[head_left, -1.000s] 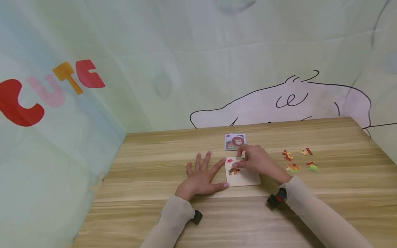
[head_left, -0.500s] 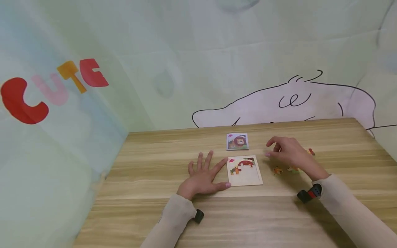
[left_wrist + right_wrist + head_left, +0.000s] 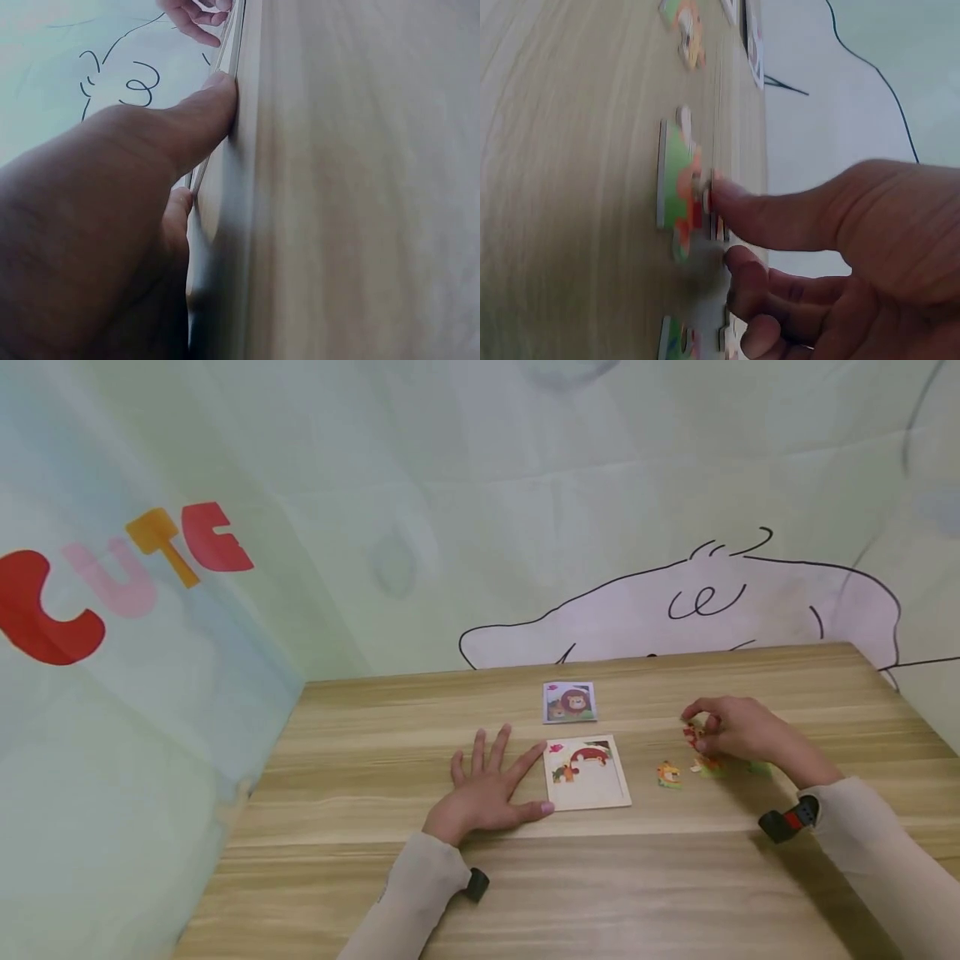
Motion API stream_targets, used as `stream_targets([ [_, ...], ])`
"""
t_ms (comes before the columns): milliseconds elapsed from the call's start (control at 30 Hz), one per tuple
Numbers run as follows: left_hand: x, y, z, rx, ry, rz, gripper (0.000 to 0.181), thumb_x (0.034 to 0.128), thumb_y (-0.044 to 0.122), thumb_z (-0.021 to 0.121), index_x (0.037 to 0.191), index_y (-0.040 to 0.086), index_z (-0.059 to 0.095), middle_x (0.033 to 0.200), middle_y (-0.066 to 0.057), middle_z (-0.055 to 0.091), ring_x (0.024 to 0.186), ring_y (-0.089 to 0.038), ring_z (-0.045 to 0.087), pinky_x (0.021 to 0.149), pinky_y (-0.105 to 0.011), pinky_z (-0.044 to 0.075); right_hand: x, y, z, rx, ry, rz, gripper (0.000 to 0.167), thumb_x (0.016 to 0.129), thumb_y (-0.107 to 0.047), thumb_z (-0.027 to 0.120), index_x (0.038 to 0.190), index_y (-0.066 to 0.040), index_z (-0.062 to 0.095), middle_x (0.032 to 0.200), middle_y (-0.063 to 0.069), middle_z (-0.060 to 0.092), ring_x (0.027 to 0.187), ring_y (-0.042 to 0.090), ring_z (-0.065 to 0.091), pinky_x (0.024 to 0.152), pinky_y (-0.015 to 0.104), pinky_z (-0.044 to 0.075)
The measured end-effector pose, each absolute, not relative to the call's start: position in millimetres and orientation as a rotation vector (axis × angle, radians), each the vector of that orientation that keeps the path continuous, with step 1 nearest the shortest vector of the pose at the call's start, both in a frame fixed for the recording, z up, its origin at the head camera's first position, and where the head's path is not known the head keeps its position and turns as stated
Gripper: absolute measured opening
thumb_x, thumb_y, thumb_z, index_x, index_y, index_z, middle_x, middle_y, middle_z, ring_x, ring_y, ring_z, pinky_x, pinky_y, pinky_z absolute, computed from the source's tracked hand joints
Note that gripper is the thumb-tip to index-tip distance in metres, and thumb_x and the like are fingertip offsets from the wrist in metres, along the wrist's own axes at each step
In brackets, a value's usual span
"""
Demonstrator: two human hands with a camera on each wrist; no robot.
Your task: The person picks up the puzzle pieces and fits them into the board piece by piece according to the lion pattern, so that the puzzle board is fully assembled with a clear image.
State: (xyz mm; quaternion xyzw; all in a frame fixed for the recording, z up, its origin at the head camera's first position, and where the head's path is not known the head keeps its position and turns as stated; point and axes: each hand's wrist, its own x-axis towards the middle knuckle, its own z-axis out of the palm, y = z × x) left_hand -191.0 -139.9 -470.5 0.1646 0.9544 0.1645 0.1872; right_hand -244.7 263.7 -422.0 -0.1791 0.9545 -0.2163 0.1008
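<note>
My left hand [image 3: 483,797] lies with spread fingers on the table, its index fingertip and thumb touching the left edge of a square puzzle board [image 3: 592,795]. Inside the board's frame sit a dark red mane piece [image 3: 591,755] and a green and orange piece [image 3: 564,773]. To the right, my right hand [image 3: 742,728] pinches a red puzzle piece [image 3: 692,735] between thumb and index finger, low over the table. In the right wrist view the thumb [image 3: 739,214] presses against that piece, beside a green-edged piece [image 3: 676,184]. The other fingers are curled.
A lion picture card [image 3: 570,702] lies behind the board. Loose pieces lie near my right hand: an orange and green one [image 3: 669,775], another one [image 3: 707,766], and a green one [image 3: 759,767] partly covered. A printed curtain [image 3: 420,527] hangs behind the wooden table [image 3: 375,718].
My right hand has left the board, where the red mane piece now shows, and moved right to the loose pieces, onto a red one. My left hand has stayed put.
</note>
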Motion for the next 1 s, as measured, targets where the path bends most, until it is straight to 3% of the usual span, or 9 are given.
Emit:
stream_targets([
  [333, -191.8, -141.2, -471.0, 0.464, 2.686, 0.453, 0.092, 0.0926, 0.084, 0.054, 0.167, 0.058, 0.006, 0.182, -0.001, -0.022, 0.165, -0.045, -0.027, 0.125, -0.08, -0.012, -247.3, 264.3, -426.7, -0.538, 2.881, -0.618, 0.031, 0.084, -0.006, 0.085, 0.108, -0.004, 0.066, 0.093, 0.015, 0.072, 0.085, 0.029, 0.065, 0.075, 0.047, 0.053],
  [533, -192.0, -141.1, -470.2, 0.46, 2.683, 0.456, 0.093, 0.093, 0.084, 0.054, 0.168, 0.057, 0.006, 0.182, -0.002, -0.021, 0.165, -0.046, -0.027, 0.124, -0.08, -0.013, -246.1, 261.9, -425.9, -0.48, 2.965, -0.636, 0.026, 0.09, -0.005, 0.081, 0.107, -0.004, 0.061, 0.091, 0.014, 0.077, 0.08, 0.029, 0.069, 0.066, 0.039, 0.05],
  [767, -192.0, -140.4, -470.1, 0.461, 2.686, 0.446, 0.093, 0.0929, 0.084, 0.054, 0.168, 0.057, 0.006, 0.182, -0.003, -0.021, 0.165, -0.046, -0.027, 0.124, -0.081, -0.012, -243.4, 252.0, -422.4, -0.51, 3.028, -0.763, 0.014, 0.095, -0.007, 0.079, 0.103, -0.005, 0.067, 0.089, 0.014, 0.083, 0.085, 0.034, 0.078, 0.075, 0.041, 0.049],
  [1000, -190.6, -139.7, -468.5, 0.461, 2.683, 0.458, 0.093, 0.0937, 0.082, 0.055, 0.168, 0.056, 0.007, 0.182, -0.003, -0.021, 0.165, -0.046, -0.027, 0.124, -0.081, -0.012, -238.6, 236.8, -415.1, -0.437, 2.926, -0.893, 0.019, 0.097, -0.011, 0.078, 0.113, -0.003, 0.07, 0.086, 0.011, 0.082, 0.078, 0.02, 0.071, 0.071, 0.033, 0.048],
])
